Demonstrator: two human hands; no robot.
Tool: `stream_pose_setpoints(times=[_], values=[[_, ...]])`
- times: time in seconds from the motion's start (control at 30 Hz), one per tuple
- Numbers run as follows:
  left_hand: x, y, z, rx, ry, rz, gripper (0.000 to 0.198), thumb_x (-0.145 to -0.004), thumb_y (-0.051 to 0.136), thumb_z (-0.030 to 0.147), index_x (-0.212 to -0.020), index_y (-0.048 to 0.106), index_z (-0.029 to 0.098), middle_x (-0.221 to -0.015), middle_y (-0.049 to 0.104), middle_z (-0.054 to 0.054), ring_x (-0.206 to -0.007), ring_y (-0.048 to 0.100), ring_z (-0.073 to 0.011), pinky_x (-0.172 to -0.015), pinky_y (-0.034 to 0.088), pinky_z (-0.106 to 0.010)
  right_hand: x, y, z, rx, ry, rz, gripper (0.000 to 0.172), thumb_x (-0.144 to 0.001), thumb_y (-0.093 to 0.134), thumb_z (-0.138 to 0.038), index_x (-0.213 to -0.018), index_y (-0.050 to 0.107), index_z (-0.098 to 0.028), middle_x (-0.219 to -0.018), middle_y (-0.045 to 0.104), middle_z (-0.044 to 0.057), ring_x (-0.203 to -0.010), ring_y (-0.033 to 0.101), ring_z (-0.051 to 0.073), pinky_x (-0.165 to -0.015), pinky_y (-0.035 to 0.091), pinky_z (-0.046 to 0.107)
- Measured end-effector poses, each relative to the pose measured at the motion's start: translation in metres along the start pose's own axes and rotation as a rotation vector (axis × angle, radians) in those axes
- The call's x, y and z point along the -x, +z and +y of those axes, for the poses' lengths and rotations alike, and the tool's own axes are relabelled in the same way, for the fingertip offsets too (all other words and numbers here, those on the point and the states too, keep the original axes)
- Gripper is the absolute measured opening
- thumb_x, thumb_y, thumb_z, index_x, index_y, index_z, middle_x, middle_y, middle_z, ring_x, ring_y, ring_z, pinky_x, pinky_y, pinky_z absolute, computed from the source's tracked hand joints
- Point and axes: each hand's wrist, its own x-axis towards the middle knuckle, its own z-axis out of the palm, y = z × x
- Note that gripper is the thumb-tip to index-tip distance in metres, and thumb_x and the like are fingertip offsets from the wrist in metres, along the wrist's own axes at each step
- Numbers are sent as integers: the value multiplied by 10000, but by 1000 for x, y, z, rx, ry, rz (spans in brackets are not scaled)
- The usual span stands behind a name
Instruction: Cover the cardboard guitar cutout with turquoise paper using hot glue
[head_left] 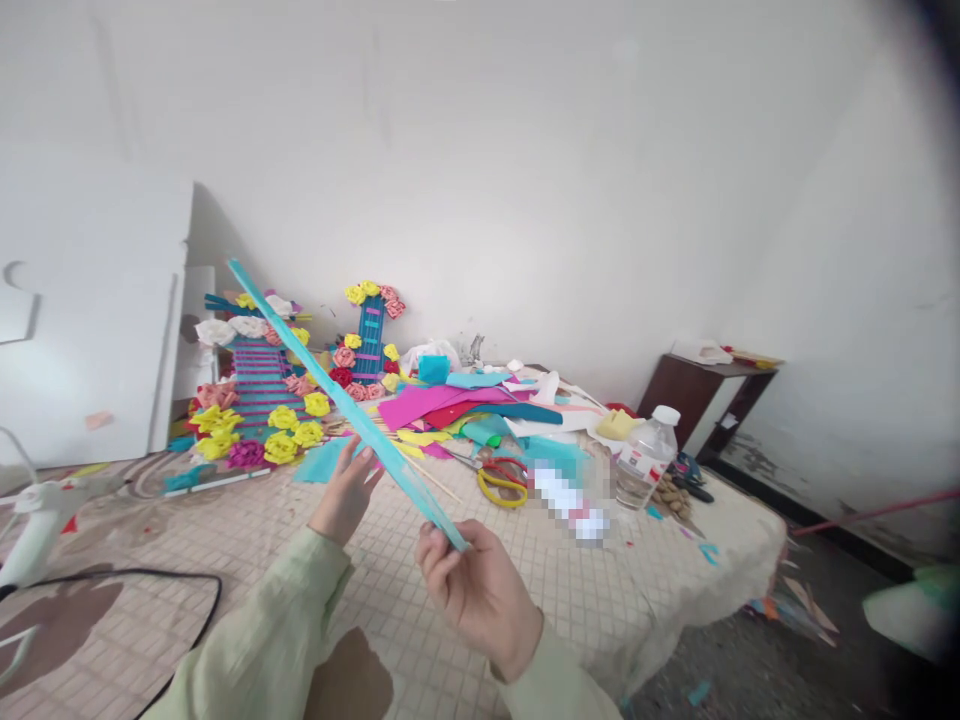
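A long stick wrapped in turquoise crepe paper (pixel 330 385) slants across the view from upper left to lower right. My right hand (pixel 484 595) pinches its lower end between thumb and fingers. Just left of the stick is my left hand (pixel 346 492), its fingers stretched up and apart; whether a fingertip touches the paper I cannot tell. Beyond the hands lie scissors with red and yellow handles (pixel 501 490) and a heap of coloured crepe paper (pixel 450 405).
Paper-flower decorations (pixel 262 390) and a smaller flowered one (pixel 370 345) stand at the back left. A glue gun (pixel 37 520) with a black cable (pixel 214 600) is at left. A clear bottle (pixel 646 460) stands at right on the tablecloth (pixel 600 620).
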Motion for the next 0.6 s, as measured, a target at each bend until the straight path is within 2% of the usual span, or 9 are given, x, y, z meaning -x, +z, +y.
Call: stream_pose_setpoints(times=[0.1, 0.17, 0.23, 0.3, 0.33, 0.4, 0.47, 0.53, 0.6], values=[[3, -7, 2, -31, -73, -16, 286, -652, 680, 286, -901, 604, 168, -922, 652, -85, -921, 585, -248, -810, 443, -393, 7, -2, 1, 16, -23, -13, 173, -751, 551, -206, -879, 565, -91, -748, 613, 11, -702, 587, 11, -641, 440, 33], [6, -10, 5, -42, -68, 4, 261, -642, 696, 280, -860, 618, 160, -901, 659, -81, -868, 600, -246, -759, 476, -386, 10, -7, -3, 80, -30, -3, 327, -787, 512, -382, -897, 578, -81, -751, 619, 33, -653, 587, 28, -608, 452, 69], [8, -14, 9, -50, -16, 55, 266, -659, 689, 272, -899, 621, 178, -957, 659, -66, -908, 591, -233, -762, 486, -349, 12, -13, -10, 246, -7, 1, 559, -776, 390, -595, -806, 607, -81, -648, 610, 52, -514, 564, 70, -464, 445, 143], [9, -18, 12, -62, 46, 121, 316, -685, 672, 259, -990, 607, 209, -1041, 645, -50, -994, 562, -221, -792, 479, -308, 13, -21, -20, 479, -19, 37, 663, -737, 306, -689, -606, 588, -104, -447, 523, 31, -328, 451, 87, -307, 317, 184], [9, -21, 14, -71, 69, 150, 343, -695, 666, 250, -1029, 595, 221, -1079, 634, -46, -1028, 546, -217, -806, 475, -294, 13, -25, -25, 595, -104, 89, 633, -734, 323, -676, -522, 547, -123, -370, 449, 3, -268, 374, 79, -277, 241, 185], [9, -26, 16, -91, 91, 195, 378, -707, 656, 237, -1077, 580, 234, -1125, 618, -43, -1050, 538, -218, -819, 474, -285, 9, -30, -37, 769, -421, 235, 503, -737, 434, -566, -460, 477, -148, -331, 349, -46, -249, 288, 56, -290, 174, 176], [11, -31, 17, -111, 84, 226, 391, -720, 643, 226, -1104, 572, 240, -1133, 617, -45, -1031, 555, -226, -817, 482, -296, -1, -32, -49, 851, -746, 341, 344, -715, 534, -424, -511, 495, -150, -390, 376, -58, -309, 328, 51, -331, 211, 171], [13, -37, 18, -131, 62, 256, 400, -725, 634, 205, -1117, 568, 245, -1106, 633, -44, -997, 577, -232, -806, 493, -311, -16, -29, -59, 891, -874, 333, 233, -692, 569, -385, -643, 576, -157, -498, 484, -37, -409, 426, 73, -389, 292, 180], [17, -42, 20, -151, 35, 286, 399, -721, 634, 191, -1113, 574, 239, -1062, 654, -49, -961, 597, -241, -793, 503, -328, -35, -24, -64, 926, -869, 285, 310, -690, 558, -444, -821, 627, -172, -652, 590, 3, -544, 520, 114, -479, 381, 209]])
